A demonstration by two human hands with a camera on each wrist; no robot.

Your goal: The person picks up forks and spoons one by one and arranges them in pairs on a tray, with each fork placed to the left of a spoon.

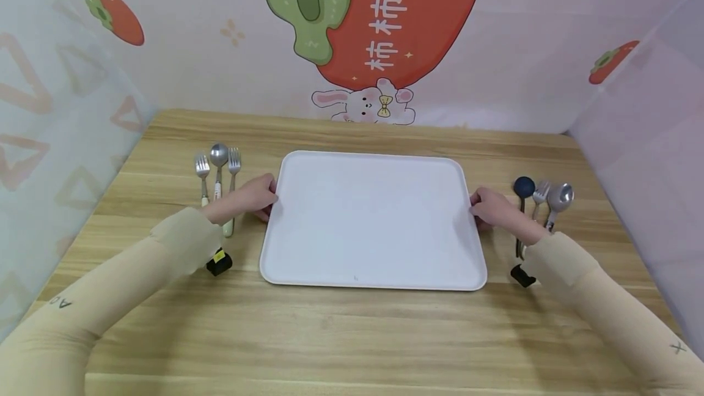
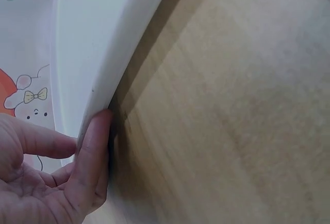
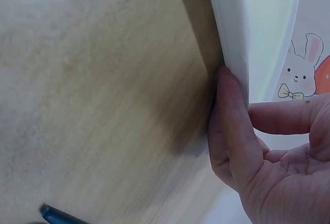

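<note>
A white rectangular tray (image 1: 374, 219) with rounded corners lies in the middle of the wooden table. My left hand (image 1: 258, 194) pinches its left edge. In the left wrist view the thumb is on the inner side of the rim and the fingers (image 2: 93, 141) curl against the outside and underside. On the opposite edge my right hand (image 1: 492, 208) grips the tray in the same way, its fingers (image 3: 234, 126) under the rim in the right wrist view. The tray's surface carries nothing but a small mark near its front edge.
Left of the tray lie two forks (image 1: 234, 161) and a spoon (image 1: 219, 154), partly behind my left forearm. To the right are a black ladle (image 1: 524, 187), a fork (image 1: 541, 191) and a large spoon (image 1: 561, 197), partly covered by my right arm. A printed backdrop (image 1: 192, 66) stands behind the table.
</note>
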